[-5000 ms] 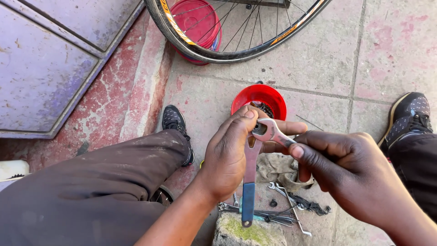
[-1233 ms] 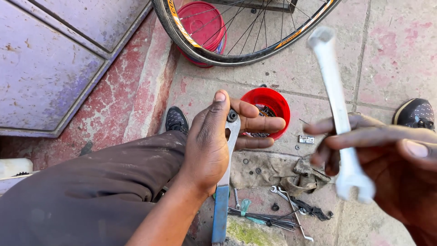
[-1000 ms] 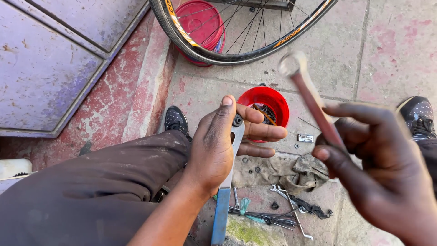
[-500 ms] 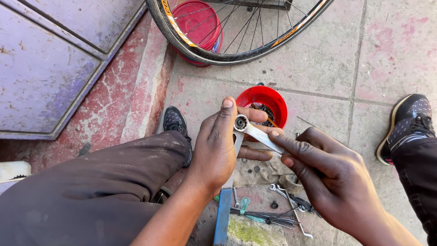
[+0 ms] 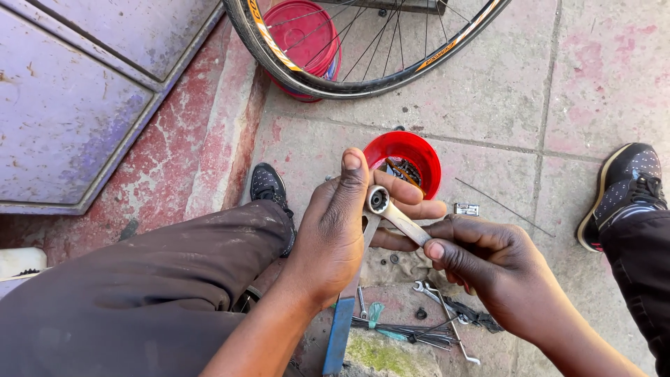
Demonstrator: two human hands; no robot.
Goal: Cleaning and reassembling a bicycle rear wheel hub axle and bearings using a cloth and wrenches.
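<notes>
The left hand (image 5: pixel 335 237) is clenched around a flat metal tool with a blue handle (image 5: pixel 340 328). The thumb stands straight up and the fingers wrap across the upper end, so the tool's head is hidden behind them. The blue handle hangs straight down below the wrist, toward the ground.

The right hand (image 5: pixel 488 269) grips the shaft of a silver ring spanner (image 5: pixel 391 213) between thumb and fingers. The spanner runs up and to the left, and its ring end sits at the top of the blue-handled tool, touching the left fingers. Whether the ring is seated on a nut or bolt cannot be told.

Just behind the hands, a red plastic bowl (image 5: pixel 419 148) stands on the paved floor (image 5: pixel 572 91), holding small dark parts. Farther back lies a bicycle wheel (image 5: pixel 363 82) with a dark tyre and thin spokes, and a red bucket (image 5: pixel 300 35) shows through the spokes.

Below the hands, an open-ended spanner (image 5: pixel 447 331), a bundle of loose spokes (image 5: pixel 398 334) and a grey rag (image 5: pixel 401 264) lie together on the ground. A single thin spoke (image 5: pixel 502 206) lies apart to the right, near a small metal piece (image 5: pixel 466 209).

The person's black shoes (image 5: pixel 628 185) rest on the paving on either side. A dark trouser leg (image 5: pixel 153 293) fills the lower left.
</notes>
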